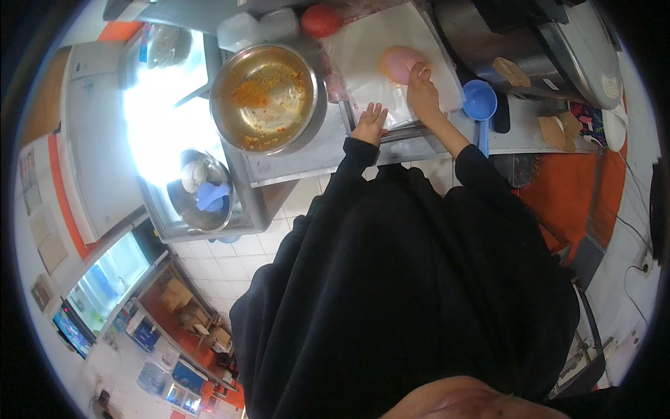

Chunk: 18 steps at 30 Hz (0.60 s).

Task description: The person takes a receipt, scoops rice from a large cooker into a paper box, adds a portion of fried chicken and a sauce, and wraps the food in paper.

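A stack of pale wrapping sheets [361,57] lies on the worktop before me. On the top sheet sits a pink, rounded piece that looks like plastic [399,63], with an orange tint around its edge. My right hand [423,97] has its fingers curled at the near right rim of this piece and appears to grip it. Flat on the near left edge of the sheets rests my left hand [369,125], fingers slightly apart, holding nothing. To the left stands a large steel bowl [227,99], its inside smeared with orange and yellow food remains.
A blue plastic dipper [479,99] and a dark phone-like object [502,112] lie right of the sheets. Behind are a red round object [321,21] and clear containers [238,31]. A large steel appliance [487,47] borders the right. Another steel bowl [183,209] stands left.
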Motion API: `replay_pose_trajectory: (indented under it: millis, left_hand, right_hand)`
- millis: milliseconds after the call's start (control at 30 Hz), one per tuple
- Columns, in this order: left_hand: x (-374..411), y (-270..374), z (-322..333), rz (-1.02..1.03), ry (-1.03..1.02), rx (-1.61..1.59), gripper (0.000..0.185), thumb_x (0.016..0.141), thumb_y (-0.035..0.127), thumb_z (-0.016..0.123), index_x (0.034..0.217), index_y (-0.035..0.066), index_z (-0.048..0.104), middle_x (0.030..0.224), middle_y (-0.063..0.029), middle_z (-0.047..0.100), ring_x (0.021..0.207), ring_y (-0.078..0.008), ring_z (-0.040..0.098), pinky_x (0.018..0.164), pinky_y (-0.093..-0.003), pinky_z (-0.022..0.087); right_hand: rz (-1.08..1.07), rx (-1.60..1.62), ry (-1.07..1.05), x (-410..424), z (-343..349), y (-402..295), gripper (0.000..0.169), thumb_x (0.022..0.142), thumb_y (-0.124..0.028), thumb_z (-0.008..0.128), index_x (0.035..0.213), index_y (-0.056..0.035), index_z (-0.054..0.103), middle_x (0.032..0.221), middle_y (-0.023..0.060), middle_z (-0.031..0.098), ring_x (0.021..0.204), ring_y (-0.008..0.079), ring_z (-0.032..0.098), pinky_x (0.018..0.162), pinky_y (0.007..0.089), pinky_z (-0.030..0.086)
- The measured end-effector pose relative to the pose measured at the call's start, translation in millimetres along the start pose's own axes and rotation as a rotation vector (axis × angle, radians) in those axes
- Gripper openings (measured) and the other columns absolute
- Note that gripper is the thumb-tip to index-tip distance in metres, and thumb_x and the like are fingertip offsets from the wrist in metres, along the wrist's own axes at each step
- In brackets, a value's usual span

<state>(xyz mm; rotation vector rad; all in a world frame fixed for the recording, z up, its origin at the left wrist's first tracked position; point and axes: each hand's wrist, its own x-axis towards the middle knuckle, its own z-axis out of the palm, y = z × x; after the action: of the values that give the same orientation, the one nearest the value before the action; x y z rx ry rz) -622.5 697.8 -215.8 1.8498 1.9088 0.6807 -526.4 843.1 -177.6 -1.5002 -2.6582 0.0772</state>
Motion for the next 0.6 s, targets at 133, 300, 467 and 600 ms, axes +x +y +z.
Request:
replay_pose_trajectory:
  millis: [133, 300, 467, 600]
  left_hand:
    - [1.4, -0.6, 7.4, 0.003, -0.028, 0.129, 0.05, 0.062, 0.011, 0.062, 0.107, 0.0, 0.043, 0.114, -0.0194, 0.041, 0.109, -0.0349, 0.036, 0.087, -0.0391, 0.034]
    - [0.7, 8.5, 9.3, 0.121, 0.101, 0.505, 0.026, 0.069, 0.012, 0.049, 0.09, -0.003, 0.049, 0.095, -0.0177, 0.05, 0.097, -0.029, 0.047, 0.071, -0.037, 0.044]
    - [9.2, 15.1, -18.3, 0.186, -0.126, 0.368, 0.012, 0.071, 0.013, 0.045, 0.071, 0.002, 0.051, 0.075, -0.0091, 0.052, 0.075, -0.0215, 0.054, 0.053, -0.0345, 0.047]
    - [18.8, 16.4, -45.8, 0.157, -0.229, 0.294, 0.014, 0.07, 0.015, 0.046, 0.07, 0.005, 0.055, 0.077, -0.0115, 0.053, 0.078, -0.0195, 0.054, 0.055, -0.0337, 0.047]
  right_hand:
    - [0.044, 0.147, 0.042, -0.8, 3.7, -16.5, 0.041, 0.072, -0.004, 0.042, 0.109, 0.0094, 0.028, 0.088, 0.0249, 0.045, 0.06, 0.0342, 0.056, 0.048, 0.0358, 0.048]
    - [-0.041, 0.2, 0.035, 6.5, 4.2, -15.4, 0.042, 0.072, -0.003, 0.041, 0.11, 0.0079, 0.026, 0.092, 0.0259, 0.045, 0.063, 0.0379, 0.055, 0.05, 0.0396, 0.047]
    - [-0.077, 0.316, -0.021, 20.2, 4.9, 12.1, 0.041, 0.074, -0.008, 0.041, 0.112, 0.003, 0.031, 0.098, 0.0232, 0.048, 0.074, 0.0372, 0.055, 0.065, 0.0424, 0.045]
    - [-0.022, 0.663, 0.109, 5.3, -108.2, -48.1, 0.038, 0.075, -0.009, 0.043, 0.112, -0.0074, 0.036, 0.108, 0.0166, 0.045, 0.092, 0.033, 0.05, 0.076, 0.0393, 0.04]
